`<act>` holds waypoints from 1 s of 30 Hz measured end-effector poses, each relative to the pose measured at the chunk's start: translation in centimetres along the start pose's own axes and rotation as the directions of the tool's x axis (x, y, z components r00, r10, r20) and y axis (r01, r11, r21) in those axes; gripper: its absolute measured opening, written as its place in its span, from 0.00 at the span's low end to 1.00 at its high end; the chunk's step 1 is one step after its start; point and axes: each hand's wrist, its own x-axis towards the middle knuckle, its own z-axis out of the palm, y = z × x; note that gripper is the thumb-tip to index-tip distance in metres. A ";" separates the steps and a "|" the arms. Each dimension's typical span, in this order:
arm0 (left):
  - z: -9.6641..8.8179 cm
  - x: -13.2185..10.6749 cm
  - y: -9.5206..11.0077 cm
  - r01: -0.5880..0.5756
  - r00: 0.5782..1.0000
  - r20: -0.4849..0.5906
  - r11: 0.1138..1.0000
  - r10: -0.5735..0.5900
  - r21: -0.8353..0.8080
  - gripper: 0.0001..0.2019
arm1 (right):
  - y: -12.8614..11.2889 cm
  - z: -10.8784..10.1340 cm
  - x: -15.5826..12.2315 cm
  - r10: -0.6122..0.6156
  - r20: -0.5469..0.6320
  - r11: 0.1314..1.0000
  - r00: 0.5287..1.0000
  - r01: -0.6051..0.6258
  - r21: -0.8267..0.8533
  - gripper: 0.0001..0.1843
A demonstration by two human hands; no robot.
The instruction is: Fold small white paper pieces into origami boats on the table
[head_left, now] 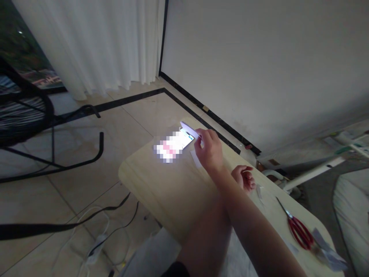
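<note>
A lit phone [175, 145] lies on the far end of a small pale wooden table [161, 184]. My right hand [210, 151] reaches out to the phone's far right edge. Its thumb and fingers pinch a narrow white paper strip [188, 129] that lies against that edge. A small white paper piece [196, 158] lies on the table just below this hand. My left hand [244, 177] rests on the table behind my right forearm with its fingers curled in. I see nothing in it.
Red-handled scissors [298, 229] and white paper scraps [328, 252] lie on the table's right end. On the tiled floor are black and white cables [95, 227], a black chair frame [57, 161] at left, and a white wall behind.
</note>
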 end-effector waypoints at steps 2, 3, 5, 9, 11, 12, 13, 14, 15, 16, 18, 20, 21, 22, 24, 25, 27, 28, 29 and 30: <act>-0.1 0.1 0.0 0.003 1.000 0.010 1.000 -0.003 -0.012 0.04 | -0.4 0.6 0.9 -0.057 0.021 0.997 0.998 0.058 -0.044 0.18; -0.2 0.2 0.0 0.009 1.000 0.016 1.000 -0.009 -0.013 0.04 | -0.4 0.9 1.2 -0.067 0.021 0.996 0.998 0.068 -0.062 0.18; -0.3 0.3 -0.1 0.024 0.999 0.027 1.000 -0.023 -0.012 0.04 | -0.4 1.4 1.7 -0.072 0.021 0.993 0.997 0.073 -0.088 0.19; -0.2 0.3 -0.3 0.008 1.000 0.018 1.000 -0.008 -0.010 0.04 | -0.5 2.5 1.5 -0.125 0.102 0.986 0.987 0.135 -0.100 0.19; -0.2 0.1 -0.3 -0.002 1.000 0.020 1.000 0.002 -0.005 0.05 | -0.7 3.1 1.1 -0.161 0.151 0.978 0.975 0.178 -0.106 0.18; -0.2 0.1 -0.4 -0.003 1.000 0.026 1.000 0.003 -0.002 0.05 | -0.8 3.3 0.8 -0.178 0.170 0.974 0.969 0.198 -0.110 0.18; -0.2 0.0 -0.4 -0.007 0.999 0.032 1.000 0.007 0.000 0.05 | -1.0 3.5 0.6 -0.194 0.183 0.970 0.964 0.217 -0.114 0.18; -0.2 0.0 -0.4 -0.011 0.999 0.037 1.000 0.011 0.002 0.05 | -1.1 3.7 0.4 -0.208 0.191 0.966 0.959 0.232 -0.116 0.18; -0.2 0.0 -0.5 -0.017 0.999 0.040 1.000 0.017 0.002 0.05 | -1.2 3.8 0.2 -0.218 0.195 0.963 0.956 0.243 -0.116 0.18; -0.2 0.0 -0.5 -0.024 0.999 0.039 1.000 0.024 0.003 0.05 | -1.2 3.9 0.1 -0.225 0.199 0.962 0.954 0.250 -0.112 0.18; -0.2 -0.1 -0.5 -0.030 0.999 0.032 1.000 0.029 0.006 0.05 | -1.2 4.1 0.0 -0.226 0.209 0.963 0.951 0.251 -0.100 0.18; -0.2 -0.1 -0.6 -0.025 0.999 0.025 1.000 0.025 0.009 0.06 | -1.1 4.2 -0.1 -0.227 0.228 0.964 0.947 0.251 -0.084 0.18; -0.2 -0.1 -0.6 -0.023 0.999 0.023 1.000 0.022 0.010 0.07 | -1.1 4.3 -0.2 -0.228 0.239 0.965 0.944 0.253 -0.076 0.18; -0.2 -0.1 -0.6 -0.022 1.000 0.021 1.000 0.022 0.011 0.07 | -1.0 4.3 -0.3 -0.229 0.252 0.965 0.940 0.253 -0.069 0.17; -0.3 -0.1 -0.7 -0.024 1.000 0.019 1.000 0.024 0.017 0.08 | -1.2 4.2 -0.5 -0.221 0.279 0.967 0.935 0.248 -0.065 0.18; -0.3 -0.1 -0.7 -0.024 1.000 0.019 1.000 0.023 0.021 0.08 | -1.3 4.0 -0.6 -0.211 0.291 0.969 0.933 0.240 -0.066 0.19; -0.3 -0.1 -0.7 -0.021 1.000 0.018 0.999 0.021 0.026 0.08 | -1.6 3.6 -0.8 -0.191 0.311 0.973 0.931 0.221 -0.064 0.22; -0.3 -0.1 -0.7 -0.021 1.000 0.016 0.999 0.021 0.027 0.08 | -1.7 3.2 -0.9 -0.181 0.317 0.976 0.931 0.210 -0.058 0.24; -0.3 0.0 -0.7 -0.021 1.000 0.015 0.999 0.021 0.026 0.07 | -1.6 2.8 -0.9 -0.170 0.319 0.979 0.932 0.196 -0.051 0.25; -0.3 0.0 -0.7 -0.020 1.000 0.014 1.000 0.020 0.023 0.07 | -1.5 2.4 -1.0 -0.153 0.316 0.983 0.936 0.176 -0.045 0.25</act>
